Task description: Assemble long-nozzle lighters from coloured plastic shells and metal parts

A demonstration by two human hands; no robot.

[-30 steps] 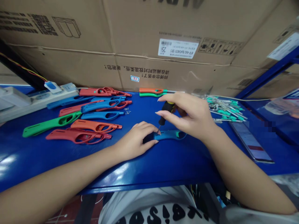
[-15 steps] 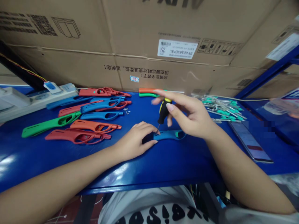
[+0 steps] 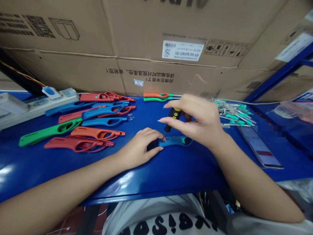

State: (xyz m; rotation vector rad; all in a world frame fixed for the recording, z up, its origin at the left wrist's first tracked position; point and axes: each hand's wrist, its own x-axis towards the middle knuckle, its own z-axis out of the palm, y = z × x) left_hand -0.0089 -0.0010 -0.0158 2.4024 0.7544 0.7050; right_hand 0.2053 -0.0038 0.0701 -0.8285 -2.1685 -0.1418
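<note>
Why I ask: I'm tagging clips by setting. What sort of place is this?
Likely an assembly workshop: coloured plastic shells laid on the blue bench, a screwdriver in the right hand, shipping cartons stacked behind.

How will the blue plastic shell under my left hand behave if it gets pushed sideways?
Probably light and stiff: the blue shell is thin moulded plastic. It may skid on the glossy bench top. Lying flat, it seems unlikely to roll.
</note>
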